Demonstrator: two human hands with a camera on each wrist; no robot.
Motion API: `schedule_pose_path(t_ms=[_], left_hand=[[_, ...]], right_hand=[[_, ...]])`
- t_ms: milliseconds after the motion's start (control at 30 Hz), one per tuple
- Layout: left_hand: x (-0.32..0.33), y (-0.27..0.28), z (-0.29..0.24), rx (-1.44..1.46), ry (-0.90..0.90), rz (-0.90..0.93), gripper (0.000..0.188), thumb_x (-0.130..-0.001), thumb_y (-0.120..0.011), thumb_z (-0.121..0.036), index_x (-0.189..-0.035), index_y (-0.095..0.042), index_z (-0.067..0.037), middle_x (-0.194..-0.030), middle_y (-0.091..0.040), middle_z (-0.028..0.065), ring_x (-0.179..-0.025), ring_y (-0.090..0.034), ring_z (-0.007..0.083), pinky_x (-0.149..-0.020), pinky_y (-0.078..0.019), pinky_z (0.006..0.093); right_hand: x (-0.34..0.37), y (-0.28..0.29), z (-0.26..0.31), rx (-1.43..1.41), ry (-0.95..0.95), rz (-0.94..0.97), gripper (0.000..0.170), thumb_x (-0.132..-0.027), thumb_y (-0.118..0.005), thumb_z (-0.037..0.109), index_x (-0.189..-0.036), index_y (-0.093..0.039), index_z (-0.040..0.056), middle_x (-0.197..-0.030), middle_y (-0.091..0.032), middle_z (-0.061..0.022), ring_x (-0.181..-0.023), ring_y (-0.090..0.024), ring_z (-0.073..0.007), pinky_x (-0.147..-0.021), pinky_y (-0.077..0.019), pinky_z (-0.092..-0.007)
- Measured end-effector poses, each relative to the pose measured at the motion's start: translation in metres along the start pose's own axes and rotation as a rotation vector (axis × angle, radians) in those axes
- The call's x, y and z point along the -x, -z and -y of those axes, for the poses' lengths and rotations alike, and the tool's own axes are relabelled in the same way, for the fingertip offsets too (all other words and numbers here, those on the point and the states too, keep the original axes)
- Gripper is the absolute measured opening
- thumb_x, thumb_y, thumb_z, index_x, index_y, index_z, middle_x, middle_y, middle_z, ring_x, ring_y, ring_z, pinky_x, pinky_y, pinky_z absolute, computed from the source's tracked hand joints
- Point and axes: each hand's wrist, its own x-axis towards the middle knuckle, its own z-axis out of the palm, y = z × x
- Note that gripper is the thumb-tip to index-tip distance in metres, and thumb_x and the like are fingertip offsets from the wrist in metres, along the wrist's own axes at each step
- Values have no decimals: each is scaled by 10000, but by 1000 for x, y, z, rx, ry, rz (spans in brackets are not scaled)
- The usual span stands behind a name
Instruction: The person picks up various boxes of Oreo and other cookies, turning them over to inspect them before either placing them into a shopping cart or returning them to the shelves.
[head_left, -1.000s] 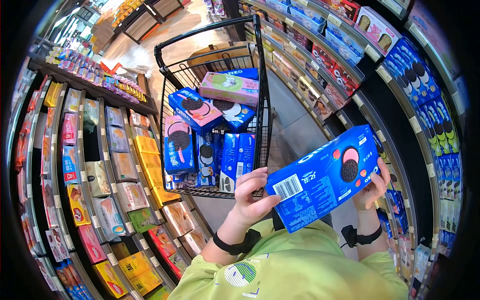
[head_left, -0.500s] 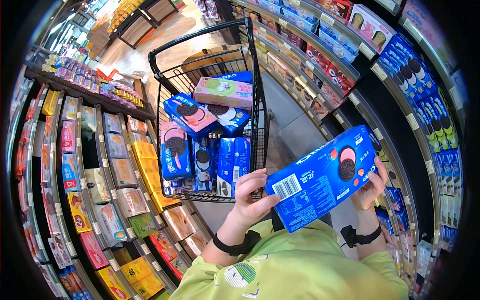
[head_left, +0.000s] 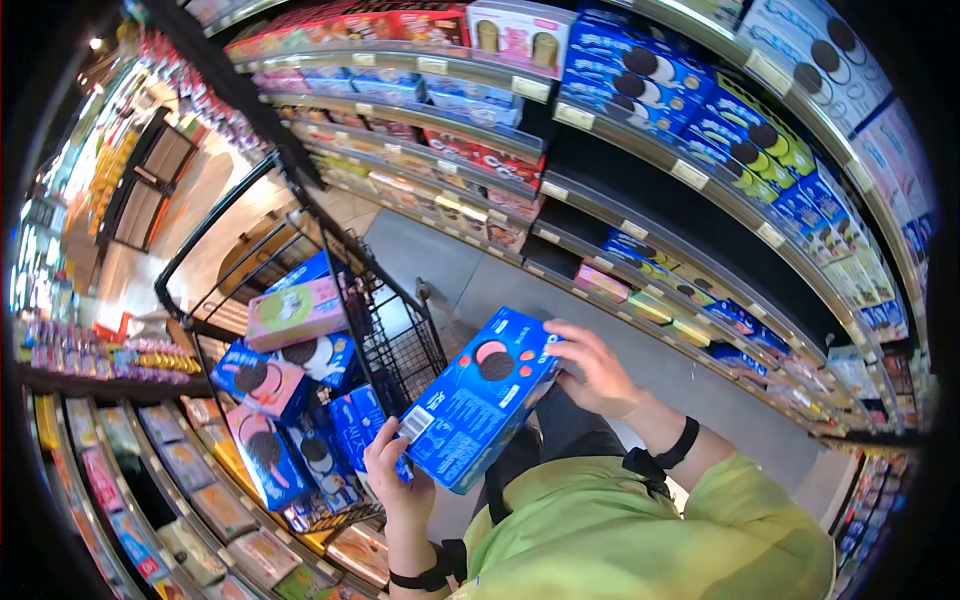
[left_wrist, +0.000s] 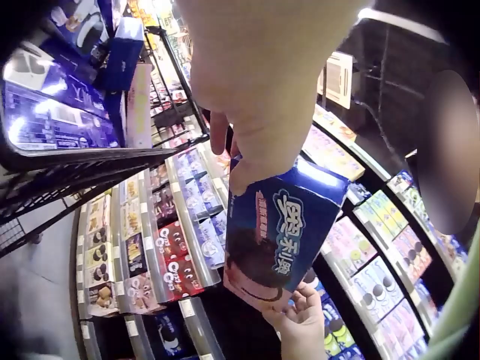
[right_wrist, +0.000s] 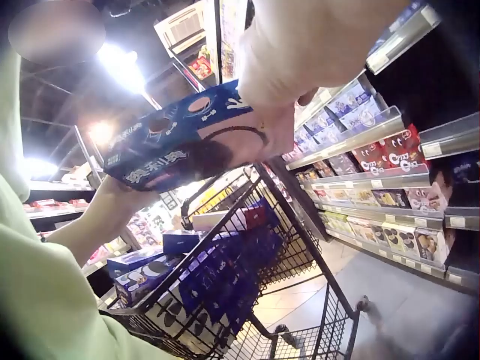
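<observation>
A blue Oreo box [head_left: 480, 400] with a pink cookie picture is held between both hands in front of the body. The left hand [head_left: 398, 480] grips its barcode end, thumb and fingers at the corner. At the opposite end, the right hand [head_left: 598, 368] holds the box with fingers over its edge. In the left wrist view the box [left_wrist: 281, 232] shows its printed front, the left hand [left_wrist: 255, 97] above it and the right hand [left_wrist: 300, 319] below. In the right wrist view the box [right_wrist: 195, 142] lies above the cart, the right hand [right_wrist: 292, 60] at its near end.
A black wire cart [head_left: 395, 345] holding several cookie boxes, among them a pink and green one [head_left: 297, 312], stands left of the held box. Stocked shelves [head_left: 690, 175] run along the right, with grey floor [head_left: 440, 262] between. More packages [head_left: 220, 508] lie on a display at lower left.
The head view has swung right, so the cart sits further left and the right shelves fill more of it. Both hands still hold the box, now lower and more left in view.
</observation>
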Motion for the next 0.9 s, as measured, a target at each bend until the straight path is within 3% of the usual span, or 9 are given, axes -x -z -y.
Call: schedule_pose_path(t_ms=[33, 133, 233, 267, 400, 500, 533, 900], left_hand=[[3, -5, 5, 11, -11, 15, 465, -618, -673, 78, -1026, -506, -70, -1167, -591, 200, -991, -580, 354, -859, -448, 413], [15, -21, 26, 110, 174, 98, 529, -623, -718, 20, -1106, -519, -63, -1176, -592, 181, -1055, -560, 365, -942, -409, 446], [16, -21, 47, -48, 65, 276, 558, -638, -737, -39, -1153, -525, -75, -1186, -591, 154, -1100, -547, 346, -995, -360, 477], [17, -21, 51, -131, 42, 328, 548, -660, -752, -131, -1161, -533, -86, -1195, -591, 117, -1146, -526, 327, -1055, -283, 512], [34, -23, 78, -192, 83, 405, 558, -678, -753, -247, -1166, -531, -97, -1192, -588, 89, -1194, -485, 315, -1105, -179, 541], [34, -26, 77, -175, 100, 411, 574, -667, -757, -247, -1170, -525, -98, -1191, -578, 86, -1218, -455, 323, -1107, -171, 542], [33, -26, 76, -181, 93, 411, 557, -683, -750, -227, -1162, -517, -64, -1160, -575, 93, -1218, -429, 356, -1095, -210, 509], [26, -40, 73, -179, 89, 376, 522, -689, -747, -249, -1121, -508, -81, -1151, -587, 111, -1227, -409, 340, -1085, -219, 471]], right_hand=[[2, -1, -1, -4, -44, 66, 558, -678, -663, -62, -1177, -519, 141, -1305, -499, -103, -1169, -509, -325, -930, -474, -411], [7, -7, -9, -7, -115, 172, 533, -718, -625, -44, -1203, -510, 146, -1313, -485, -84, -1167, -505, -322, -929, -478, -413], [13, -17, -17, 7, -125, 248, 508, -751, -610, -12, -1223, -498, 138, -1304, -470, -86, -1167, -494, -319, -933, -477, -410], [13, -20, -17, 1, -121, 296, 512, -750, -618, -5, -1227, -493, 130, -1303, -465, -93, -1176, -485, -315, -941, -468, -406], [20, -41, -21, -4, -82, 369, 541, -735, -661, 38, -1240, -478, 103, -1285, -459, -110, -1181, -471, -303, -981, -426, -393], [22, -44, -20, 26, -67, 381, 546, -727, -676, 55, -1235, -480, 95, -1267, -465, -107, -1156, -486, -300, -986, -421, -391], [24, -45, -20, 30, -69, 381, 546, -726, -677, 55, -1234, -481, 99, -1264, -466, -107, -1156, -487, -299, -980, -426, -392], [56, -68, -31, 14, -176, 379, 546, -721, -704, 75, -1216, -477, 107, -1222, -472, -111, -1130, -505, -303, -942, -455, -397]])
